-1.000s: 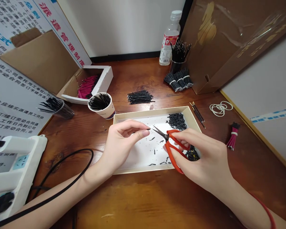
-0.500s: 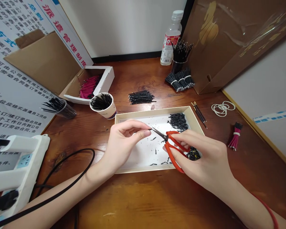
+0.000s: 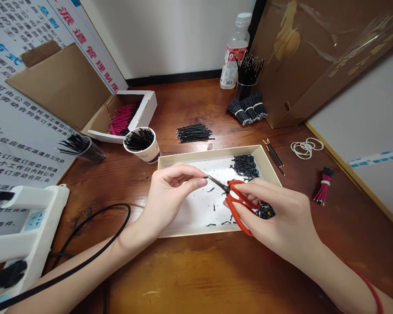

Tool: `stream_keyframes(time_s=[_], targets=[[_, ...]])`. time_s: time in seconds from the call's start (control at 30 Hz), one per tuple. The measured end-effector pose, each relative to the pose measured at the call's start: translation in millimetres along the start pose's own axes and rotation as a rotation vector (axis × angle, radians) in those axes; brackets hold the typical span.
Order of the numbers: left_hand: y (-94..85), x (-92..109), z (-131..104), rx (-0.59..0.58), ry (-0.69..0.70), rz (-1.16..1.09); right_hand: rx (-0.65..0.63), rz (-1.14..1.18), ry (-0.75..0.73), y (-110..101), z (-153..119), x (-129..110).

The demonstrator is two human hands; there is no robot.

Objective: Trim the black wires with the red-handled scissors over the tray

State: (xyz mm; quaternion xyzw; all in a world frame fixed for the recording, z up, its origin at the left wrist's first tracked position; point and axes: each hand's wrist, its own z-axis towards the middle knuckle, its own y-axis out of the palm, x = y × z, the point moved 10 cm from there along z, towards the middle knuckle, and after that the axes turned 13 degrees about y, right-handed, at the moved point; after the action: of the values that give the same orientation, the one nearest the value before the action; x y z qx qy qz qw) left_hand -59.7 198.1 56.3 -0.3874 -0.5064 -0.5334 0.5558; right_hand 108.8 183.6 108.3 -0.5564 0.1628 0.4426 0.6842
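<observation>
Over a shallow cream box [image 3: 183,155], my left hand [image 3: 170,192] pinches a thin black wire [image 3: 205,177] between thumb and forefinger, most of it hidden by the fingers. My right hand [image 3: 278,209] grips scissors [image 3: 239,213] with red handles, its fingers through the loops. The narrow blades point left, their tips at the wire's end by my left fingertips. Inside the box lie scattered black scraps [image 3: 214,207], a dark pile of short black pieces [image 3: 245,166] and another heap [image 3: 265,210] partly covered by my right hand.
Behind the box lies a row of black wires [image 3: 194,133]. A paper cup [image 3: 146,153] of wires, a carton [image 3: 147,109] of red wires, tied bundles [image 3: 247,110] and a bottle [image 3: 231,61] stand around. A black cable [image 3: 94,261] crosses my left forearm; rubber bands [image 3: 306,148] lie right.
The scissors have shifted very slightly left, with the tips still at my left fingertips. Otherwise both hands hold their places.
</observation>
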Motion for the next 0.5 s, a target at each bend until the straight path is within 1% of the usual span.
stream_keyframes(time_s=[0.33, 0.5], targets=[[-0.2, -0.6, -1.1, -0.002, 0.000, 0.028, 0.017, -0.034, 0.000, -0.3, -0.4, 0.4], [-1.1, -2.1, -1.3, 0.001, -0.009, 0.020, 0.014, -0.034, 0.049, -1.0, 0.3, 5.5]])
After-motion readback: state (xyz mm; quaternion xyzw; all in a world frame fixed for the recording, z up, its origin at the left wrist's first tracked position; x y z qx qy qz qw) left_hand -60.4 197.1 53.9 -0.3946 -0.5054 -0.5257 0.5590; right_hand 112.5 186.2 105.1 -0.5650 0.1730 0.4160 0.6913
